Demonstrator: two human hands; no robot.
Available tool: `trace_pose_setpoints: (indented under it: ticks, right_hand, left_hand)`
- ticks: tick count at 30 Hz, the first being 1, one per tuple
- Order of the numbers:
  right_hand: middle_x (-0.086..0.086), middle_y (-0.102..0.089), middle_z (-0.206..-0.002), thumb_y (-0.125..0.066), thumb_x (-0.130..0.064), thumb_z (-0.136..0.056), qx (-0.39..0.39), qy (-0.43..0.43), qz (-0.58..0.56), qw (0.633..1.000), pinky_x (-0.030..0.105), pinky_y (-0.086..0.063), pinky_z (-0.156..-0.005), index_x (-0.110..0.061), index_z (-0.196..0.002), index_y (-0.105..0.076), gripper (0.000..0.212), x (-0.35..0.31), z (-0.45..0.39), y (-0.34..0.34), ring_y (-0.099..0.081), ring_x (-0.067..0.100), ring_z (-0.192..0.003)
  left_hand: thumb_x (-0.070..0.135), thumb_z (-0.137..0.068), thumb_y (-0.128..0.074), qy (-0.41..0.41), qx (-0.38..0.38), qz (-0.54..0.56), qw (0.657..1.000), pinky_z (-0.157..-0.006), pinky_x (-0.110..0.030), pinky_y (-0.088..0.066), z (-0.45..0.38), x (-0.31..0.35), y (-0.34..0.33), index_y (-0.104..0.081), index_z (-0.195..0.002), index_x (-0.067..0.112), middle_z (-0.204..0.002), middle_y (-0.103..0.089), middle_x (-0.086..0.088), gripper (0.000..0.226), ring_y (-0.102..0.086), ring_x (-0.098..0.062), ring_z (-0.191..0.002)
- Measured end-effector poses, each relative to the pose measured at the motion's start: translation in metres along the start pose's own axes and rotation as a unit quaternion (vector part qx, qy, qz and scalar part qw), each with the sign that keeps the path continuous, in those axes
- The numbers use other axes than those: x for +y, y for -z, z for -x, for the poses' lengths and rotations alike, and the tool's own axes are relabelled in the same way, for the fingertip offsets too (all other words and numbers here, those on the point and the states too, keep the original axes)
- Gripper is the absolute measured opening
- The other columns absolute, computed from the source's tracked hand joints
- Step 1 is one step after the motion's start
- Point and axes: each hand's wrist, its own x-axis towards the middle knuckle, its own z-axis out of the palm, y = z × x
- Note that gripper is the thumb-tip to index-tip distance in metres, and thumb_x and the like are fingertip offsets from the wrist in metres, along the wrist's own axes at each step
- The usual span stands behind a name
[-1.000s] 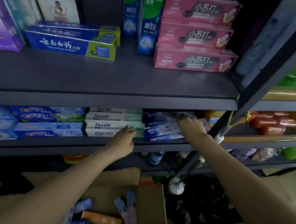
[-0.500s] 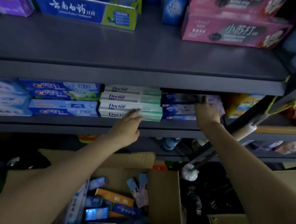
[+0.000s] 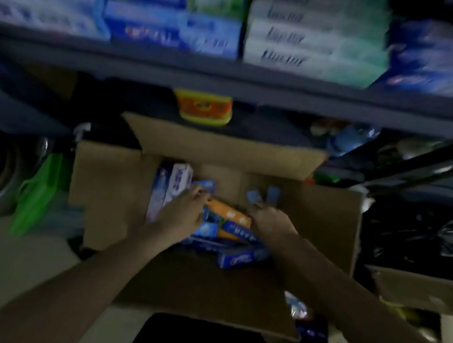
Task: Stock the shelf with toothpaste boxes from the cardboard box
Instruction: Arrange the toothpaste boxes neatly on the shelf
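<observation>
I see my left hand (image 3: pixel 184 212) and right hand (image 3: pixel 269 221) at mid-frame, down in the cardboard box (image 3: pixel 325 230). Both touch an orange toothpaste box (image 3: pixel 227 215) (too blurry to tell their grip). Blue boxes (image 3: pixel 236 258) lie around it. The stocked shelf (image 3: pixel 233 81) runs across the top.

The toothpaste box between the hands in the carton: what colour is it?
Orange toothpaste box, clearest in the head view.
</observation>
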Motion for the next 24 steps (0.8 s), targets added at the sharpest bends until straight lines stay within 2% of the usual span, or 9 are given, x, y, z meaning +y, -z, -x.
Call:
trace_pose_setpoints:
  ticks: [3,7,9,12,15,17,18,22,24]
  right_hand:
    - [0.017,-0.032,-0.148,-0.041,-0.01,-0.097,-0.128,0.042,0.023,0.991,0.042,-0.027,-0.109,-0.005,-0.141,-0.035,0.045,-0.005,-0.028,-0.075,-0.033,0.032,-0.135]
    - [0.01,-0.034,-0.149,-0.039,-0.011,-0.098,-0.24,0.07,0.065,0.966,0.036,-0.034,-0.105,-0.012,-0.145,-0.03,0.047,-0.006,-0.068,-0.144,-0.035,0.029,-0.135]
    - [0.009,-0.029,-0.151,-0.036,-0.016,-0.1,-0.285,0.091,0.079,0.951,0.04,-0.033,-0.107,-0.012,-0.144,-0.031,0.045,-0.011,-0.085,-0.161,-0.03,0.031,-0.137]
    - [0.011,-0.034,-0.148,-0.045,-0.021,-0.098,-0.308,0.097,0.079,0.943,0.04,-0.035,-0.107,-0.009,-0.141,-0.037,0.046,-0.019,-0.096,-0.172,-0.036,0.031,-0.133]
    - [0.012,-0.041,-0.144,-0.057,-0.022,-0.093,-0.297,0.117,-0.004,0.948,0.036,-0.033,-0.107,-0.012,-0.134,-0.045,0.044,-0.035,-0.085,-0.142,-0.04,0.029,-0.131]
    - [0.017,-0.051,-0.13,-0.061,-0.02,-0.09,-0.251,0.118,-0.101,0.955,0.032,-0.035,-0.099,-0.017,-0.114,-0.055,0.025,-0.053,-0.075,-0.098,-0.048,0.03,-0.12]
    - [0.017,-0.055,-0.121,-0.064,-0.02,-0.088,-0.227,0.119,-0.145,0.956,0.032,-0.037,-0.092,-0.014,-0.112,-0.055,0.027,-0.062,-0.069,-0.068,-0.052,0.03,-0.113]
    - [0.004,-0.055,-0.099,-0.07,-0.026,-0.083,-0.19,0.117,-0.219,0.95,0.026,-0.039,-0.073,-0.005,-0.116,-0.055,0.041,-0.085,-0.035,0.05,-0.052,0.018,-0.093]
    - [0.01,-0.056,-0.09,-0.067,-0.024,-0.086,-0.14,0.091,-0.303,0.938,0.021,-0.037,-0.066,-0.001,-0.113,-0.058,0.037,-0.089,-0.012,0.099,-0.049,0.012,-0.084]
  left_hand:
    - [0.012,-0.093,-0.045,0.058,-0.064,-0.012,0.996,-0.085,-0.029,-0.04,0.01,-0.044,-0.052,-0.039,-0.133,0.012,-0.139,-0.033,-0.006,0.04,-0.047,-0.022,-0.117]
    - [0.011,-0.092,-0.047,0.079,-0.101,0.014,0.992,-0.093,-0.036,-0.045,0.009,-0.08,-0.106,-0.039,-0.133,0.012,-0.137,-0.034,-0.008,0.042,-0.048,-0.025,-0.119]
    - [0.011,-0.091,-0.049,0.07,-0.108,0.024,0.991,-0.093,-0.036,-0.046,0.004,-0.087,-0.118,-0.039,-0.132,0.011,-0.136,-0.034,-0.008,0.042,-0.049,-0.025,-0.118]
    - [0.01,-0.09,-0.052,0.055,-0.111,0.061,0.99,-0.09,-0.036,-0.047,-0.003,-0.088,-0.118,-0.041,-0.129,0.01,-0.133,-0.036,-0.007,0.04,-0.052,-0.024,-0.111]
    - [0.012,-0.088,-0.058,0.04,-0.146,0.142,0.978,-0.088,-0.029,-0.045,-0.001,-0.075,-0.093,-0.044,-0.128,0.011,-0.13,-0.042,-0.004,0.043,-0.053,-0.02,-0.107]
    - [0.019,-0.086,-0.064,0.034,-0.178,0.191,0.965,-0.081,-0.017,-0.039,0.004,-0.063,-0.066,-0.048,-0.125,0.014,-0.121,-0.048,0.002,0.043,-0.053,-0.012,-0.103]
    - [0.02,-0.084,-0.066,0.029,-0.187,0.208,0.96,-0.075,-0.011,-0.038,0.007,-0.057,-0.048,-0.052,-0.119,0.015,-0.111,-0.051,0.006,0.038,-0.053,-0.007,-0.096]
    - [0.009,-0.077,-0.073,0.024,-0.135,0.286,0.948,-0.066,-0.014,-0.043,0.019,-0.044,0.048,-0.061,-0.089,0.011,-0.079,-0.059,0.005,0.017,-0.056,-0.003,-0.071]
    - [0.003,-0.079,-0.069,0.007,-0.106,0.302,0.947,-0.062,-0.011,-0.042,0.027,-0.036,0.107,-0.057,-0.078,0.014,-0.073,-0.058,0.004,0.016,-0.057,0.005,-0.058]
